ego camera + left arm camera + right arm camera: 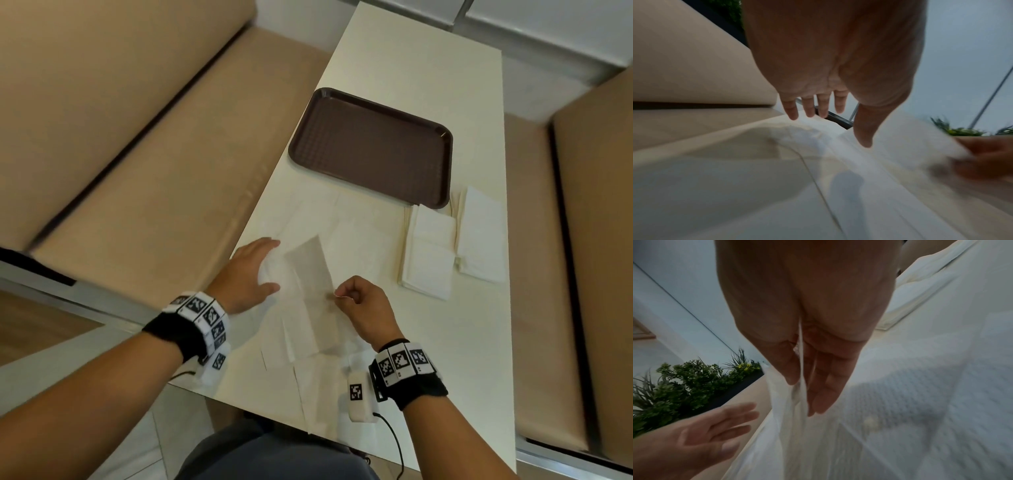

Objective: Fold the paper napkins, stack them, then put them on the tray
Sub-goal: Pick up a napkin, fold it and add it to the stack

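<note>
A white paper napkin point(308, 270) is half lifted off the cream table point(411, 342) near its front left. My right hand point(339, 295) pinches the napkin's raised edge point(802, 363) between thumb and fingers. My left hand point(274, 265) is spread open with straight fingers at the napkin's left side, hovering just over the paper point(869, 170). More unfolded napkins point(315, 383) lie flat under and around it. Two piles of folded napkins point(428, 253) point(479, 236) sit to the right. The brown tray point(370, 147) stands bare further back.
Beige padded benches point(154, 178) point(582, 274) run along both long sides of the table. A small white tagged device with a black cable point(358, 397) hangs by my right wrist at the table's front edge. Green plants point(694, 386) stand beyond the table.
</note>
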A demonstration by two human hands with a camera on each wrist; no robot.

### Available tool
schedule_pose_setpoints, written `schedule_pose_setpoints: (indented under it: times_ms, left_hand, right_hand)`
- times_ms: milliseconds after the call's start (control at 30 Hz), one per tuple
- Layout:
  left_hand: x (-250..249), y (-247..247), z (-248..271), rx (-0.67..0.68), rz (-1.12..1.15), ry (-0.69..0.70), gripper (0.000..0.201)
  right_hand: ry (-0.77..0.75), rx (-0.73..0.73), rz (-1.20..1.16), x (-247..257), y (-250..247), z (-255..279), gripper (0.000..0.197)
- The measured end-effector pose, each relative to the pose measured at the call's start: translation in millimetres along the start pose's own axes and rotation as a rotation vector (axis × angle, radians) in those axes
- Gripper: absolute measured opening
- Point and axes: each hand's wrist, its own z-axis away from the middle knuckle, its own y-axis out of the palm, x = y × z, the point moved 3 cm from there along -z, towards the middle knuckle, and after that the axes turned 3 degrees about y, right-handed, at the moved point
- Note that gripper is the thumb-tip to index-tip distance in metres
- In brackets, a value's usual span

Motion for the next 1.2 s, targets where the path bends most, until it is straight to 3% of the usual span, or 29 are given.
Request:
schedule_pose_setpoints:
  times_ms: [100,167,233,333,400,467,600,667,867,1033,1133,1200]
  left_hand:
    - [-3.6,-9.6,-23.5,0.098,0.047,-0.018,0.096]
    - [-8.2,-11.3,-34.1,0.15,0.074,-0.017,0.091]
    - [-12.6,-12.6,-41.7,0.185,0.116,-0.007,0.071]
    - [-16.5,-17.5,-48.7,0.245,0.128,0.037,0.021]
    - [-15.8,-20.8,-52.4,0.262,0.173,0.057,0.011]
    - [-17.0,-23.1,-53.9,0.274,0.284,0.048,0.014]
    - [-26.4,-23.3,-47.2,0.285,0.726,-0.019,0.069]
    - [-32.8,-21.6,-43.3,0.281,0.89,-0.049,0.082]
    - [-43.5,-9.1,-31.9,0.271,0.975,-0.081,0.072]
    - [-37.8,-2.7,-30.0,0.157,0.984,-0.199,0.021]
    - [-30.4,-2.1,-30.6,0.155,0.939,-0.235,0.019]
    - [-25.5,-7.6,-31.7,0.153,0.871,-0.224,0.029]
  right_hand:
    - [-0.032,0.017,-0.013,3.8,-2.2,-0.3,0.015]
    - [-0.049,0.026,-0.027,7.8,-4.3,0.2,0.017]
    - [-0.049,0.021,-0.068,8.4,-7.0,-0.9,0.019]
    - [-0.029,-0.009,-0.146,6.9,-13.2,-0.9,0.02]
    - [-0.009,-0.022,-0.243,4.1,-18.0,0.1,0.013]
    - [0.052,-0.017,-0.416,-0.8,-23.0,1.9,0.002]
    - [0.178,0.078,-0.717,-14.9,-22.6,5.0,0.032]
    - [0.2,0.138,-0.773,-20.2,-16.9,7.3,0.042]
    - [0.157,0.092,-0.915,-11.2,-18.2,8.4,0.03]
    - [0.116,0.011,-0.867,-15.5,-32.1,4.3,0.024]
    - [0.098,-0.005,-0.874,-17.8,-42.0,4.8,0.022]
    - [0.081,0.013,-0.798,-20.5,-49.3,4.6,0.027]
